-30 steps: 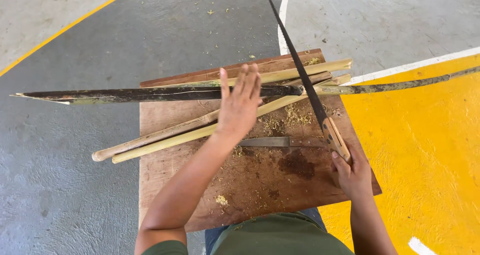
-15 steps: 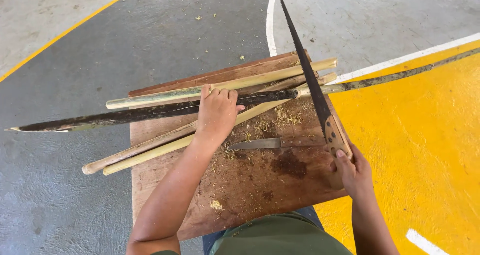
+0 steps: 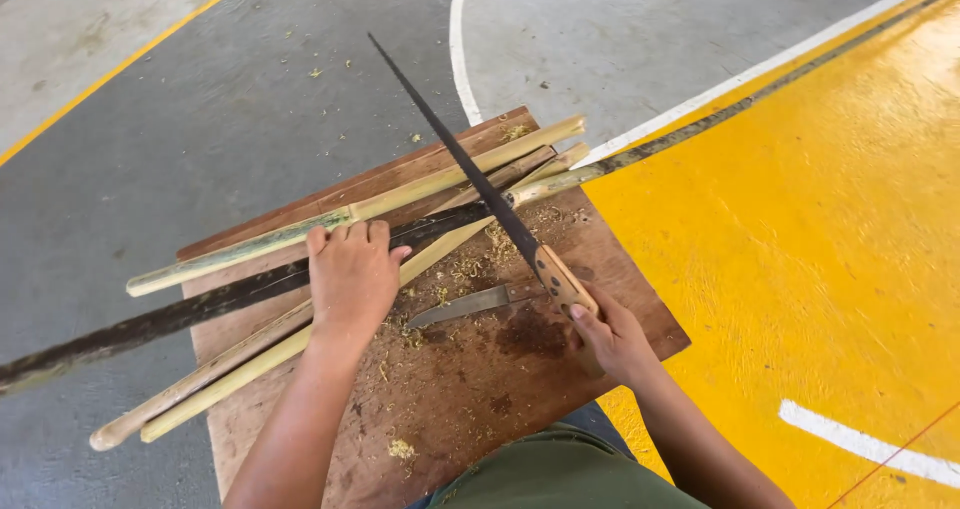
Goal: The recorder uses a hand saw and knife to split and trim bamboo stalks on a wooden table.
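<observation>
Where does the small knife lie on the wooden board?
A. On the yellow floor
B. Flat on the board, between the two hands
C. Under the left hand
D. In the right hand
B: the small knife lies flat on the wooden board, between the left hand, which presses on the bamboo poles, and the right hand, which grips the handle of the long saw.

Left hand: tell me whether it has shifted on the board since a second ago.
Yes. The left hand has slid along the long dark pole toward the left end of the wooden board, away from the saw, which it lay close beside earlier.
</observation>
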